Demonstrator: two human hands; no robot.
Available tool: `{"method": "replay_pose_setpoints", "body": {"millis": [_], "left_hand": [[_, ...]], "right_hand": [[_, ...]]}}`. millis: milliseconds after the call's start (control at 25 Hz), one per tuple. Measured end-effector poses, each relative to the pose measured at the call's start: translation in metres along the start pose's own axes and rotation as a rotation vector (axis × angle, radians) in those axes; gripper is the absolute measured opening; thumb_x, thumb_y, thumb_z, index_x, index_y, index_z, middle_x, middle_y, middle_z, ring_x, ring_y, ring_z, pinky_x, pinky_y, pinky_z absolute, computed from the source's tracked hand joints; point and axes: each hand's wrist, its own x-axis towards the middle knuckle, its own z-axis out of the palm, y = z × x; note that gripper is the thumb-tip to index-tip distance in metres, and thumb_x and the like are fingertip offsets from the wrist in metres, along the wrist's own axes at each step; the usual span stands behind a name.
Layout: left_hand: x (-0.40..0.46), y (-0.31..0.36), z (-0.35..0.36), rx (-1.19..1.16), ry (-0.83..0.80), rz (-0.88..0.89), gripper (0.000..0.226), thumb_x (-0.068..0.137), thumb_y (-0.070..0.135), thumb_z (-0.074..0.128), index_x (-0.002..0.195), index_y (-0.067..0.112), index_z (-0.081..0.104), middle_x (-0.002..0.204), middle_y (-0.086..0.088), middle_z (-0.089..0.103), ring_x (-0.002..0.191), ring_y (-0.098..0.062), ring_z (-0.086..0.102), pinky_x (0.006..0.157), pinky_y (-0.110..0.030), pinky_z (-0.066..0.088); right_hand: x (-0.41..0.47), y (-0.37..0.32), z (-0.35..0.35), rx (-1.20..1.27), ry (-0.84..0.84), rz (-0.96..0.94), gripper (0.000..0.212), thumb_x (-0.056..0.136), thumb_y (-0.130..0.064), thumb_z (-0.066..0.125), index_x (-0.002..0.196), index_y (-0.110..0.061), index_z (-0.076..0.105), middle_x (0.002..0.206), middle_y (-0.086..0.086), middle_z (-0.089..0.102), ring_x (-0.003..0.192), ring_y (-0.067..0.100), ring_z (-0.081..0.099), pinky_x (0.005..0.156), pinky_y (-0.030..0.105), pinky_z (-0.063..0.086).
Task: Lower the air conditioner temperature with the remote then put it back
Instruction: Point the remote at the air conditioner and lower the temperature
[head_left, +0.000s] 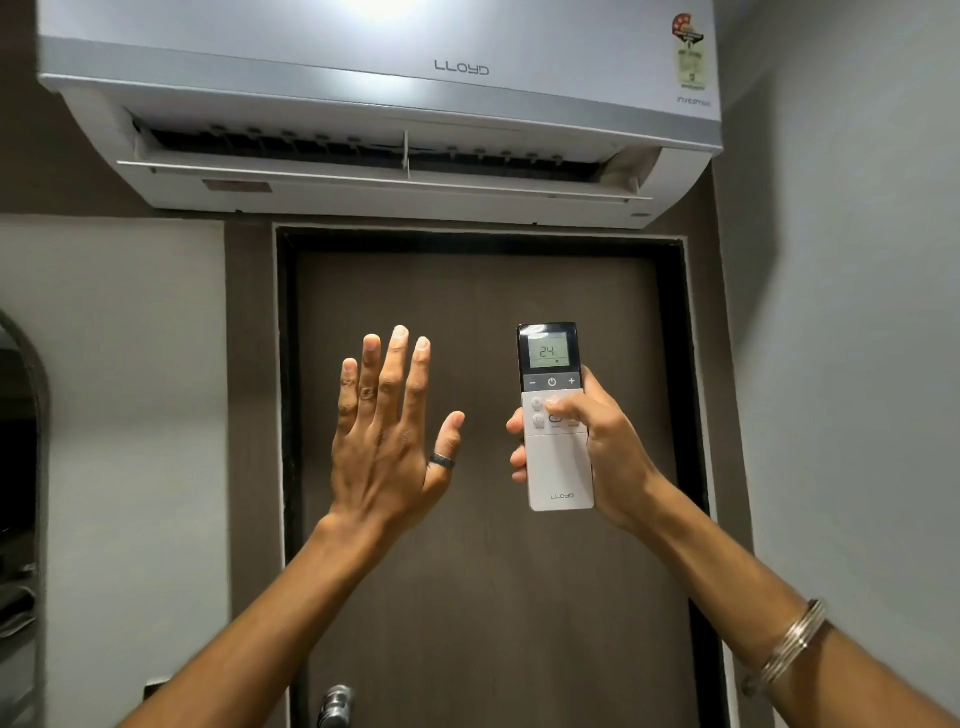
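Observation:
A white wall air conditioner (379, 98) hangs above a dark brown door, its lower flap open. My right hand (602, 441) grips a white remote (558, 467) upright, pointed up at the unit. The remote's small screen reads 24. My thumb lies across the upper white buttons, just below the dark strip with the minus, power and plus keys. My left hand (389, 421) is raised to the left of the remote, fingers spread, palm away from me, holding nothing. It wears a dark ring on the thumb.
The brown door (483, 597) with a black frame fills the middle, a metal handle (335, 706) at its bottom edge. Grey walls stand on both sides. A dark arched opening (18, 493) shows at the far left. A metal bangle (789, 644) circles my right wrist.

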Motion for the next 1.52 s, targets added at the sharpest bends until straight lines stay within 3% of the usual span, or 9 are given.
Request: {"method": "replay_pose_setpoints", "body": {"millis": [320,960,1160,1320,1520], "left_hand": [[0.005,0.007,0.003,-0.035,0.026,-0.004,0.077,0.099,0.051,0.046,0.161,0.01,0.025,0.171,-0.015,0.015,0.16,-0.033,0.004,0.131,-0.048,0.0],[0.03,0.006,-0.001,-0.049,0.061,0.011,0.076,0.099,0.052,0.042,0.16,0.009,0.028,0.17,-0.017,0.018,0.16,-0.035,0.006,0.13,-0.054,0.008],[0.032,0.005,-0.001,-0.052,0.062,0.013,0.076,0.099,0.052,0.042,0.16,0.009,0.029,0.17,-0.017,0.019,0.16,-0.034,0.006,0.13,-0.055,0.01],[0.032,0.004,-0.001,-0.049,0.064,0.016,0.076,0.099,0.052,0.042,0.16,0.008,0.03,0.17,-0.017,0.02,0.159,-0.035,0.007,0.13,-0.055,0.01],[0.033,0.003,0.001,-0.039,0.061,0.021,0.075,0.099,0.051,0.043,0.16,0.008,0.029,0.17,-0.017,0.02,0.159,-0.036,0.007,0.13,-0.055,0.01]], "right_hand": [[0.001,-0.005,-0.001,-0.073,-0.005,-0.073,0.04,0.088,-0.026,0.053,0.128,-0.019,0.052,0.084,0.006,0.079,0.064,0.025,0.075,0.057,0.038,0.065],[0.014,-0.018,0.003,-0.042,-0.022,-0.169,0.037,0.09,-0.023,0.054,0.126,-0.021,0.051,0.084,0.006,0.078,0.063,0.023,0.075,0.056,0.036,0.065],[0.017,-0.021,0.005,-0.06,-0.012,-0.161,0.045,0.09,-0.026,0.054,0.134,-0.018,0.047,0.083,0.003,0.079,0.062,0.022,0.075,0.056,0.034,0.065],[0.019,-0.021,0.006,-0.06,-0.009,-0.161,0.037,0.09,-0.027,0.053,0.127,-0.023,0.049,0.08,-0.001,0.08,0.061,0.02,0.076,0.055,0.031,0.064],[0.02,-0.02,0.004,-0.028,0.018,-0.133,0.073,0.09,-0.025,0.054,0.156,-0.01,0.028,0.081,0.004,0.079,0.062,0.021,0.076,0.055,0.032,0.064]]}}
